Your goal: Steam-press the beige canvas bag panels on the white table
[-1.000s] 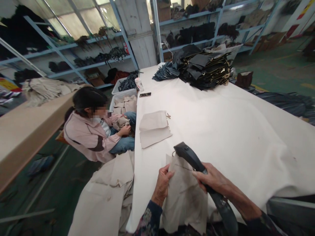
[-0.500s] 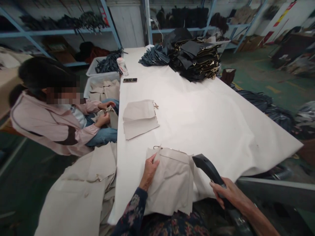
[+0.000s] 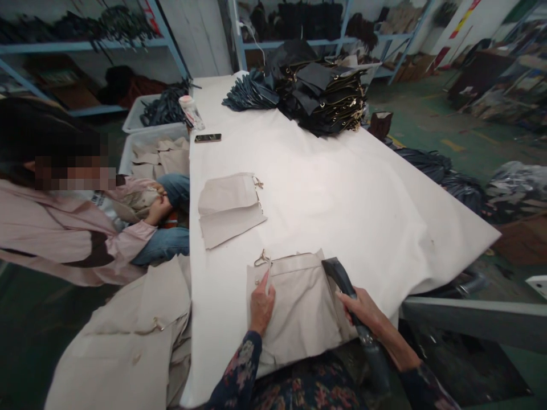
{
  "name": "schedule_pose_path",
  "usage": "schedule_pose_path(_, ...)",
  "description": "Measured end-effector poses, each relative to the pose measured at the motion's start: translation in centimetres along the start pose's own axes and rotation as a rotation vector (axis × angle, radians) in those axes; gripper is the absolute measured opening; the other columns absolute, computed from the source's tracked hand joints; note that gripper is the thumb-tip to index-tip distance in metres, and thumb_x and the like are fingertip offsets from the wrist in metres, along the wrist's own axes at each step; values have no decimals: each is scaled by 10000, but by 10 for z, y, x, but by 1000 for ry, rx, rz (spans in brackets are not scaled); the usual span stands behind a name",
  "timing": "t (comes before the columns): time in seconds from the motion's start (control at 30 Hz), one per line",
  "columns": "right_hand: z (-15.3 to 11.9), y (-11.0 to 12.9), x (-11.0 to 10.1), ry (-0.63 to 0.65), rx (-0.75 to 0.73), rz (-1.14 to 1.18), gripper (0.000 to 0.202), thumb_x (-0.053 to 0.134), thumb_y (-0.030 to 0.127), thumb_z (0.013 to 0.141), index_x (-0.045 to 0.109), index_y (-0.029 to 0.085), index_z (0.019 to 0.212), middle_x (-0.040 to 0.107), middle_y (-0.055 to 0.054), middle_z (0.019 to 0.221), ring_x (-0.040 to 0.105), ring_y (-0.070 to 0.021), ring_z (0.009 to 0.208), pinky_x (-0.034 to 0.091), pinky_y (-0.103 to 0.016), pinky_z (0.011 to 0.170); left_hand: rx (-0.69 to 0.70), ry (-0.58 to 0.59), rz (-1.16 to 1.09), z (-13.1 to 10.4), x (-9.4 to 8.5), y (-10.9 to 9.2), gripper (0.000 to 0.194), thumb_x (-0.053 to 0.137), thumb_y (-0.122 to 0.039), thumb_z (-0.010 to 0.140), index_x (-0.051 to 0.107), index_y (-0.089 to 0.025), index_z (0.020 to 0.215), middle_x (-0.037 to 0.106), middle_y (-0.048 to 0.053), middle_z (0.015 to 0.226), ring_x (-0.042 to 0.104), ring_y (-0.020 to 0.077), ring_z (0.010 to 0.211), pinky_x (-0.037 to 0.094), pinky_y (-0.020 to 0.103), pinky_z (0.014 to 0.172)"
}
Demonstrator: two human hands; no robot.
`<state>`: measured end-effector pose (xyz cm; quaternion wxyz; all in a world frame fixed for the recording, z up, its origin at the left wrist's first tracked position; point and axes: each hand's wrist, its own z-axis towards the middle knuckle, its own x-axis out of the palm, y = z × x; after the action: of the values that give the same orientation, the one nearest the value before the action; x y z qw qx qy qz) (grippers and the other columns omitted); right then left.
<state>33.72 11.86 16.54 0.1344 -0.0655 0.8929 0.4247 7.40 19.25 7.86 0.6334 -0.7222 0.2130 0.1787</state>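
Note:
A beige fabric piece (image 3: 299, 307) with a metal clasp at its upper left corner lies at the near edge of the white-covered table (image 3: 325, 188). My left hand (image 3: 261, 304) is closed on its upper left part, just below the clasp. My right hand (image 3: 363, 310) is wrapped round a black curved tool (image 3: 339, 276) with a hose-like lower end. The tool's flat tip meets the fabric's upper right corner; whether it touches is unclear. Another beige piece (image 3: 231, 208) with metal hardware lies farther up the table.
A seated person (image 3: 64, 216) handles beige fabric at the left. Beige pieces (image 3: 123, 341) hang by the table's left edge. Dark bags (image 3: 316, 91), a phone (image 3: 208, 138) and a can (image 3: 191, 112) are at the far end. Bins (image 3: 128, 154) stand far left.
The view has shifted right. The tool's tip has come to the fabric's upper right corner. My left hand has shifted on the fabric, and its clasp shows more. The seated person's hands have moved closer to their body.

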Motion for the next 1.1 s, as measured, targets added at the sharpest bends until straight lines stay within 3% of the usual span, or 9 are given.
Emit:
schedule_pose_path(0.1,10,16,-13,-58,-21,-10,329,550,465,790,458,194,627,506,41,446,484,-103,374,397,-212,383,79,-82,192,-7,13,5,480,428,-139,825,501,-117,1298,621,163,1221,618,265,1067,480,382,912)
schedule_pose_path(0.23,-2,31,-24,-62,-13,-21,339,538,485,794,451,199,633,498,44,433,481,-109,371,416,-226,397,111,-158,339,-12,23,9,476,420,-130,836,489,-127,1307,614,170,1229,645,270,1016,511,375,851)
schedule_pose_path(0.47,-20,25,2,93,34,-27,367,523,525,801,451,196,654,485,58,431,452,-101,360,391,-216,378,135,-176,423,-12,27,16,462,416,-130,844,483,-107,1301,636,167,1198,680,253,888,521,335,754)
schedule_pose_path(0.6,-4,30,12,145,46,-13,381,531,522,785,444,195,609,479,56,409,440,-95,348,383,-212,373,137,-167,479,-12,28,17,448,413,-136,853,493,-101,1292,654,164,1168,687,240,821,515,310,681)
schedule_pose_path(0.93,51,53,8,160,52,55,381,564,522,782,487,180,633,507,49,454,469,-95,382,391,-202,392,179,-170,526,-10,32,24,429,376,-136,881,480,-93,1295,697,136,1068,677,196,735,487,270,618)
schedule_pose_path(1.1,46,60,-12,133,39,59,389,554,519,792,493,173,625,502,45,433,457,-93,379,379,-207,405,167,-172,560,-9,34,25,434,388,-137,874,481,-94,1296,696,140,1064,675,198,728,471,263,592)
